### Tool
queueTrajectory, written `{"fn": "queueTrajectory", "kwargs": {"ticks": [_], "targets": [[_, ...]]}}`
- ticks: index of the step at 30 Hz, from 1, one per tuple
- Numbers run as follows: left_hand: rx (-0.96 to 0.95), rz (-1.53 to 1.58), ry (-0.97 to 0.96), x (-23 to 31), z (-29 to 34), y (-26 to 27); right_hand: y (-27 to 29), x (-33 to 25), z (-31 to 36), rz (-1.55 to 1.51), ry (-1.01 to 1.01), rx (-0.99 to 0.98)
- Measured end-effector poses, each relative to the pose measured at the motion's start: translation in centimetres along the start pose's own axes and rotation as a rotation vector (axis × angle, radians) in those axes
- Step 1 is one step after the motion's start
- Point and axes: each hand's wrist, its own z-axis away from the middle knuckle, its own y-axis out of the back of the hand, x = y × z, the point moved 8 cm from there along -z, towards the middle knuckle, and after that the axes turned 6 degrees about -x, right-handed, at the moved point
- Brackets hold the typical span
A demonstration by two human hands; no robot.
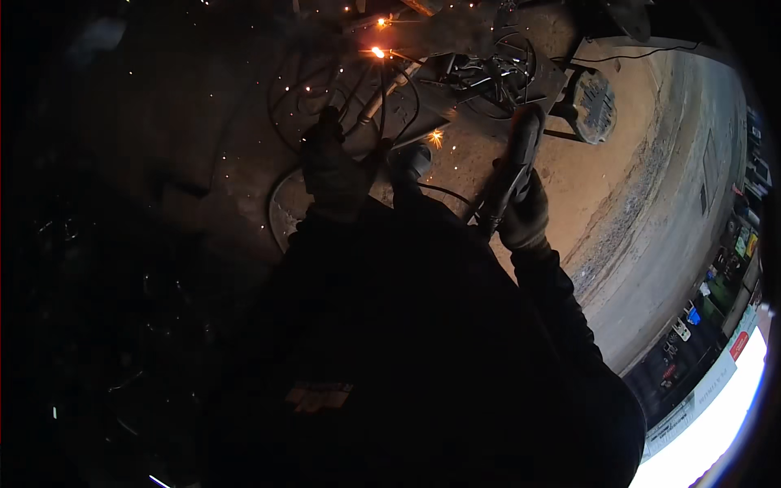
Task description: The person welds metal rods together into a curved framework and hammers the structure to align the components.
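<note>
Grinder point(511, 175) upright, nose up, right hand point(525, 215) gripping.

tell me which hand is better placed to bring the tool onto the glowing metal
Right, probably. The right hand grips the tool, pointed up toward the metal frame near the sparks. The left hand is nearer the glow but seems to hold no tool.

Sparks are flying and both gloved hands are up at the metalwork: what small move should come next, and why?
Probably steady the power tool before moving: the right hand grips it above the wire frame, sparks glow beyond, and the left hand sits close to the wires.
</note>
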Motion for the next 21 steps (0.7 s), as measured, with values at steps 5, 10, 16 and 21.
{"fn": "queueTrajectory", "kwargs": {"ticks": [5,10,16,21], "targets": [[-0.001,-0.056,-0.137,1.5,-0.4,0.8,0.0,1.0,0.2,-0.058,0.082,-0.02],[0.004,-0.082,-0.141,1.9,-0.3,1.0,-0.1,1.8,0.2,-0.102,0.025,-0.024],[-0.003,-0.062,-0.139,1.8,-0.4,1.0,-0.2,1.3,0.0,-0.062,0.032,-0.014],[-0.056,-0.094,-0.124,2.0,-0.7,1.0,-0.3,1.5,0.0,-0.091,0.038,0.008]]}}
